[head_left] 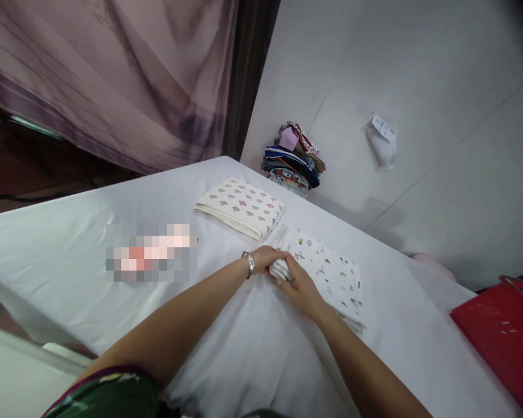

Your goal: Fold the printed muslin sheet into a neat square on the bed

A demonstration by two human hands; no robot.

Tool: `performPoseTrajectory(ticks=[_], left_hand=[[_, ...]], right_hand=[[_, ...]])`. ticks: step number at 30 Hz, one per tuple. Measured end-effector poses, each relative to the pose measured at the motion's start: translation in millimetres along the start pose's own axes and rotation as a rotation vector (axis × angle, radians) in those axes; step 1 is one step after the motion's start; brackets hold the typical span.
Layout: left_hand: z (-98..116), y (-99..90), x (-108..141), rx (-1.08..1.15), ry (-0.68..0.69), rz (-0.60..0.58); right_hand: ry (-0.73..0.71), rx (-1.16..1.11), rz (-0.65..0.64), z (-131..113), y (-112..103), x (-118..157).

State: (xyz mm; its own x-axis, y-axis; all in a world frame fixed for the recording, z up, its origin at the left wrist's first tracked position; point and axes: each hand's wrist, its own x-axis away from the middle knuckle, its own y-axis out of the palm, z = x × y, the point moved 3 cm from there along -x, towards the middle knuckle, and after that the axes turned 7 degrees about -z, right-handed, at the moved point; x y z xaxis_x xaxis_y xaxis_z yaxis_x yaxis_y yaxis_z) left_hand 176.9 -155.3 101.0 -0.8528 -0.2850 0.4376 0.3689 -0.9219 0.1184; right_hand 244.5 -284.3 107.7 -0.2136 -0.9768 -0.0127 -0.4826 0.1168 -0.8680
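Observation:
A white cloth (326,267) with small grey-green prints lies on the white sheet (401,313), its left end gathered into a folded edge. My left hand (265,255), with a silver bracelet at the wrist, closes on that end. Beside it my right hand (304,290) grips the same end, thumb and fingers around the folded layers. The two hands touch. Just beyond them rests a neatly folded cream cloth (242,206) with grey fan shapes and small red marks; neither hand touches it.
A pile of folded clothes (292,159) stands past the sheet's far edge. A pale packet with a paper label (382,139) is on the tiled floor. At right sits a red bag-like object (501,342). A pinkish curtain (126,69) hangs at upper left; a blurred patch covers something on the sheet.

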Motion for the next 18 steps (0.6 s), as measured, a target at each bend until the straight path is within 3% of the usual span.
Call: performPoseTrajectory(ticks=[5,8,11,14,18], left_hand=[[-3.2,-12.0,-3.4,-0.262,-0.034,0.136],[-3.8,-13.8,-2.5,-0.416,-0.023,0.183],[-4.7,-12.0,-1.4,-0.531,-0.005,0.211],[-6.2,-10.3,-2.0,-0.603,-0.002,0.217],[-5.6,-10.2,-2.3,-0.670,0.014,0.215]], right_hand=[[0.182,0.089,-0.042,39.7,-24.1,13.7],[0.303,0.167,-0.124,67.8,-28.3,23.9],[0.317,0.139,-0.188,77.1,-29.7,25.3],[0.300,0.119,-0.159,72.0,-37.5,8.1],[0.235,0.180,-0.093,65.1,-48.6,-40.1]])
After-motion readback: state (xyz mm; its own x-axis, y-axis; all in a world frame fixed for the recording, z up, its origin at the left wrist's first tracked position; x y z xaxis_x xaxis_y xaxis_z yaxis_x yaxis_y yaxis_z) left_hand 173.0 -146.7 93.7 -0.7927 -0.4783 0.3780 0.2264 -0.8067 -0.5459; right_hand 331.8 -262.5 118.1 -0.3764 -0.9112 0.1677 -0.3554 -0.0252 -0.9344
